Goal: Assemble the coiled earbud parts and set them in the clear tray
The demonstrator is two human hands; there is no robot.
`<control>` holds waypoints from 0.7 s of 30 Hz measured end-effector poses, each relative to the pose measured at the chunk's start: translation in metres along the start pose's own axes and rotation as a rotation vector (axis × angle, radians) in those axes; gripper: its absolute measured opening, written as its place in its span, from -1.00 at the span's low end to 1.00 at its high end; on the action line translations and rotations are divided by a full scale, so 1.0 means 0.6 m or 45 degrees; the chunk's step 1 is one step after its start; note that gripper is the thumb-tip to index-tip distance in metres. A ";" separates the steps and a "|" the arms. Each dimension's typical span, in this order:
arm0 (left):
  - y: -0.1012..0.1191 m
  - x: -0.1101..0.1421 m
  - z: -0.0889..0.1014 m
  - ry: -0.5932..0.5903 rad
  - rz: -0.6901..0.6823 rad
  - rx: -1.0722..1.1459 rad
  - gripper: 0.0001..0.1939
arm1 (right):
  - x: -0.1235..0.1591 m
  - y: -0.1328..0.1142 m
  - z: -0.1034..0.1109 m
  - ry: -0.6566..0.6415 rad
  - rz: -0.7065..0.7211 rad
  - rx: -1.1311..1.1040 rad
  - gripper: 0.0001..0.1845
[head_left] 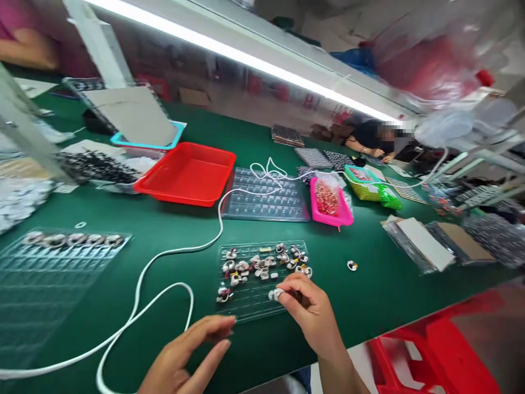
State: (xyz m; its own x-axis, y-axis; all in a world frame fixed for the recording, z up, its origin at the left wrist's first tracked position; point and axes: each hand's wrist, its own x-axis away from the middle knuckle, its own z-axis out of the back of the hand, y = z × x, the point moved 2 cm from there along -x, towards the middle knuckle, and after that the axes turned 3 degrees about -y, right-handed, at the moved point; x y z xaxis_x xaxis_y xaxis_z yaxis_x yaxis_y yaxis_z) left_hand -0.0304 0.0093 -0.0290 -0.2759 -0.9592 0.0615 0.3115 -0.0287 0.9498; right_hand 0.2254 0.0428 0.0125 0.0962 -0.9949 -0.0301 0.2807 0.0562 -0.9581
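Observation:
A clear compartment tray [254, 298] lies on the green table [369, 295] in front of me, with several small silver metal parts [262, 265] scattered over its far half. My right hand [309, 306] hovers over the tray's near right corner, fingers pinched on one small silver part [275, 294]. My left hand [192, 353] rests low at the tray's near left corner, fingers stretched out and touching the tray's edge, with nothing in it. One loose silver part [351, 266] sits on the table to the right.
A white cable [164, 284] loops across the table. Behind are a red bin [186, 174], an empty clear tray [264, 196], a pink tray of parts [330, 202] and a green bag [371, 186]. Another clear tray [45, 273] lies left. A red stool [435, 350] stands right. A person sits far back.

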 end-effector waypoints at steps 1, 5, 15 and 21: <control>0.015 -0.006 -0.005 0.007 0.012 0.081 -0.73 | 0.007 0.001 -0.015 -0.040 -0.052 -0.159 -0.84; 0.057 -0.028 -0.032 -0.056 0.028 0.454 -0.63 | 0.030 0.023 -0.078 -0.092 -0.282 -0.669 -0.75; 0.034 -0.021 -0.038 0.050 0.127 0.613 -0.87 | 0.042 0.031 -0.107 -0.143 -0.226 -0.627 -0.80; 0.028 -0.018 -0.039 -0.011 0.181 0.686 -0.81 | 0.038 0.011 -0.108 -0.144 -0.164 -0.456 -0.78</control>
State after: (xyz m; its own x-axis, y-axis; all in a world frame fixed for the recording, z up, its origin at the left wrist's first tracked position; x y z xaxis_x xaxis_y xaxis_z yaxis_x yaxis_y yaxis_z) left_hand -0.0010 0.0129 -0.0207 -0.2735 -0.9406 0.2009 -0.1618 0.2509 0.9544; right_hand 0.1673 0.0150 -0.0129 0.1924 -0.9752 0.1090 -0.0513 -0.1209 -0.9913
